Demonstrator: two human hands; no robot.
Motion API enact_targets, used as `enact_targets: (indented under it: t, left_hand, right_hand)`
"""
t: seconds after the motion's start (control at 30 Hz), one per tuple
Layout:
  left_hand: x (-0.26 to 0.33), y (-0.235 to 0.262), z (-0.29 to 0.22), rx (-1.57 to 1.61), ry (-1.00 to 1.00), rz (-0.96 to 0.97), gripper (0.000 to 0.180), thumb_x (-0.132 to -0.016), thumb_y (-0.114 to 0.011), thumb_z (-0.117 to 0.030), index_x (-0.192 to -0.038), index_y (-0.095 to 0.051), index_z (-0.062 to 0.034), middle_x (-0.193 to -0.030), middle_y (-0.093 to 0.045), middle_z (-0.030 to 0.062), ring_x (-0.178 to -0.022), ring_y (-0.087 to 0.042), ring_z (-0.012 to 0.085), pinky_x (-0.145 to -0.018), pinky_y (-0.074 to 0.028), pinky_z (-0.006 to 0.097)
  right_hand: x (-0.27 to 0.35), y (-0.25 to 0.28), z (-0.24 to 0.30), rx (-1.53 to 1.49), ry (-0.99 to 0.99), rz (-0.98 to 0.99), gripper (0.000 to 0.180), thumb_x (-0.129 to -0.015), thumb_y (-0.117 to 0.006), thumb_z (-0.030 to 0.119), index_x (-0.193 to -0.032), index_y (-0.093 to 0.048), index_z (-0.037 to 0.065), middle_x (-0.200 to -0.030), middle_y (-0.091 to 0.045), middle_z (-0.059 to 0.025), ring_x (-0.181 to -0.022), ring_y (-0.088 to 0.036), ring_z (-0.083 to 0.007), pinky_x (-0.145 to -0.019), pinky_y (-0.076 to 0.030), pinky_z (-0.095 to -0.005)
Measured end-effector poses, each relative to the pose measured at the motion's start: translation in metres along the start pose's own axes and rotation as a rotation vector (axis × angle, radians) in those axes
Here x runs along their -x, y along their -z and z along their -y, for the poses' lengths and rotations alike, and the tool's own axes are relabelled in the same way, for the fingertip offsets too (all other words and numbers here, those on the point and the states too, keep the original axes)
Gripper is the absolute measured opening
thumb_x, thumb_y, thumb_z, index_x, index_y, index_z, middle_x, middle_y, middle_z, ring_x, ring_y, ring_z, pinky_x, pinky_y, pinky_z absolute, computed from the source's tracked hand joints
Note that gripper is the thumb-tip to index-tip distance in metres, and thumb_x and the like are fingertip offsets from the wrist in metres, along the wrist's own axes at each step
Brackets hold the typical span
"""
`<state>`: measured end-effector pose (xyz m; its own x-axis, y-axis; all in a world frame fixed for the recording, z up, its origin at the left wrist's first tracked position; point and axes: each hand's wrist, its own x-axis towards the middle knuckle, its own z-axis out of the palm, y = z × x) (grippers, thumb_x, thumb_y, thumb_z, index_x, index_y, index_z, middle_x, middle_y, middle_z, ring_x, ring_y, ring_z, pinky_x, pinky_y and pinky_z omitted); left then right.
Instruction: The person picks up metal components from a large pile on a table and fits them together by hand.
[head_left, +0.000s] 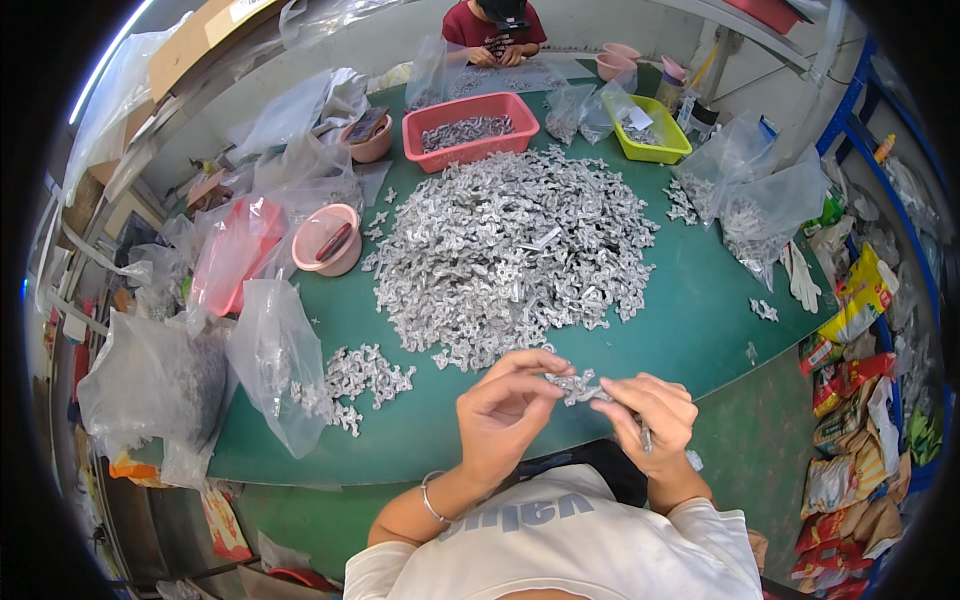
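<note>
We found the silvery metal piece (577, 388) roughly crosswise above the worktop (705, 300), right end clamped by the right hand (655, 415), left end at the left hand (500, 408), whose grip we could not determine.

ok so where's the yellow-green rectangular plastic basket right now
In the head view, the basket sits upper right on the green tabletop, beyond the heap of silver metal pieces, between clear plastic bags.

Passage for me lies over the table (695, 300) between heap (515, 250) and right bags (762, 218); the heap blocks me straight ahead, the small pile (362, 375) and left bag (275, 360) toward the left.
</note>
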<state>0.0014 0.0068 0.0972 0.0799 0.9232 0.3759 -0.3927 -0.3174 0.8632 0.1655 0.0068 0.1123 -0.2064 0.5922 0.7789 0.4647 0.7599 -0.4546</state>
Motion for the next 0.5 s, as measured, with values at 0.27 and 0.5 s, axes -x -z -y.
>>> enact_targets:
  t: [0.27, 0.5]
  left_hand:
    - [-0.017, 0.013, 0.014, 0.196, 0.084, 0.01, 0.017, -0.076, -0.053, 0.008, -0.092, -0.052, 0.0029, -0.097, -0.054, 0.0147, -0.09, -0.054, 0.0182, -0.079, -0.046, 0.03]
    - [-0.019, 0.039, 0.047, 0.151, 0.411, -0.062, 0.023, -0.08, -0.055, 0.002, -0.102, -0.049, 0.0025, -0.099, -0.055, 0.0105, -0.092, -0.054, 0.0139, -0.082, -0.044, 0.026]
  right_hand:
    - [-0.007, -0.014, -0.016, 0.039, -0.051, -0.017, 0.02, -0.06, -0.071, -0.002, -0.078, -0.062, -0.003, -0.069, -0.062, -0.0118, -0.051, -0.057, -0.0205, -0.045, -0.044, -0.0255]
    - [-0.008, -0.026, -0.038, -0.114, -0.529, 0.282, 0.013, -0.069, -0.067, 0.003, -0.081, -0.063, 0.001, -0.071, -0.062, -0.009, -0.053, -0.054, -0.0143, -0.049, -0.041, -0.0235]
